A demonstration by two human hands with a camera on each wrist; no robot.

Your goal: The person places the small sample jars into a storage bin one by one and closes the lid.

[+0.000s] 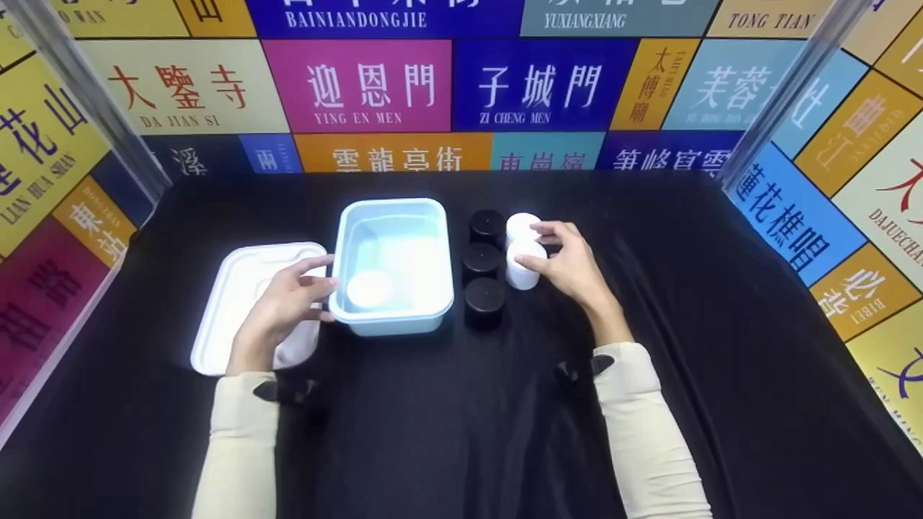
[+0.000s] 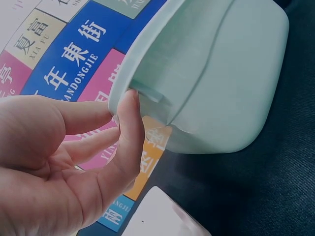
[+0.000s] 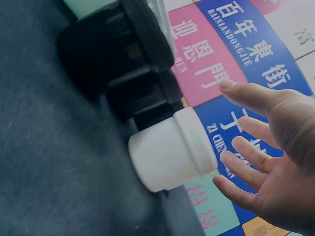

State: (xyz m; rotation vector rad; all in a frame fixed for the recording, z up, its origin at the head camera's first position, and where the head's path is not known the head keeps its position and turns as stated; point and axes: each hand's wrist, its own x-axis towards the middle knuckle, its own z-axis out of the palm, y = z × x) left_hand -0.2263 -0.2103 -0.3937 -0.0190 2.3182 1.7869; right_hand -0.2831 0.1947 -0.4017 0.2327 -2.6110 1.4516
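My left hand [image 1: 281, 303] touches the left rim of a pale mint plastic box [image 1: 393, 326], its fingertips against the outside of the edge. One white round-topped object [image 1: 369, 290] sits inside the box, near its front left corner. To the right, my right hand [image 1: 573, 267] hovers over two white screw-top jars with its fingers spread. The nearer white jar [image 1: 522, 277] stands in front of the farther jar [image 1: 520, 223]. In the right wrist view, the fingers stand apart from the white jar [image 3: 167, 152].
Three black-lidded jars [image 1: 484, 295] stand in a row between the box and the white jars. A white rectangular lid [image 1: 231, 303] lies left of the box, partly under the left hand. Printed panels [image 1: 360, 86] surround the black cloth [image 1: 404, 432].
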